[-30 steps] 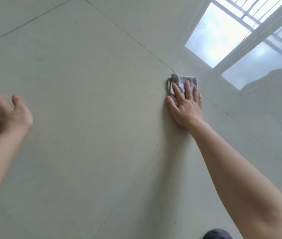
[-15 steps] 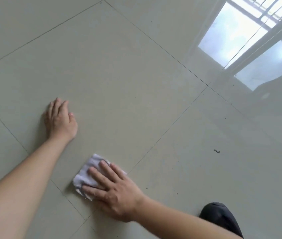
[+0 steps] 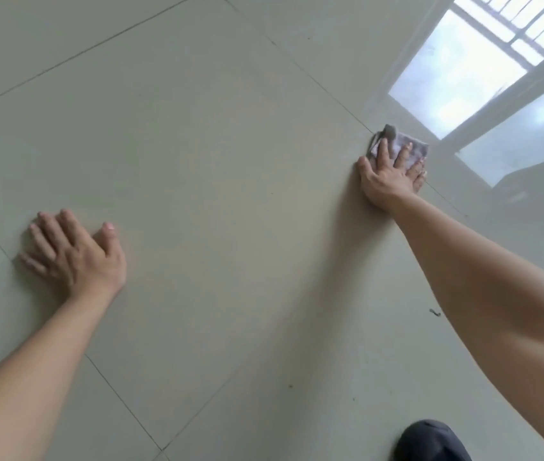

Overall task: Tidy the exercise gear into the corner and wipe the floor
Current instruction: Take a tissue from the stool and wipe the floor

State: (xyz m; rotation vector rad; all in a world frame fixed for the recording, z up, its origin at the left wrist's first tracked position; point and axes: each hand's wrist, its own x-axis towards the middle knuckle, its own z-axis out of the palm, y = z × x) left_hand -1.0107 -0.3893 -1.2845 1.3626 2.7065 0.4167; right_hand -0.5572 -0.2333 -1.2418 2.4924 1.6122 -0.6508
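Right grip (image 3: 388,179) in the upper right of the frame, arm stretched out, palm down on the grey cloth (image 3: 417,147). Fingers straight and slightly spread, pressing the cloth flat to the floor (image 3: 214,144), not curled round it. The cloth is crumpled, with one darker corner sticking out past the fingertips toward the top of the frame. It lies right on a grout line (image 3: 297,66) that runs diagonally from the top centre down to the right, just beside the bright window reflection (image 3: 463,78) in the glossy tiles. Left grip (image 3: 77,254) in the left-centre of the frame, palm flat on bare tile, fingers straight and fanned, thumb out to the right, holding nothing. Its little-finger side sits close to a second grout line. The two grips are well apart, with a full tile between them. A small dark curled speck (image 3: 434,313) lies on the floor just left of my right forearm. A dark rounded shape (image 3: 430,440) shows at the bottom right edge; I cannot tell what it is.
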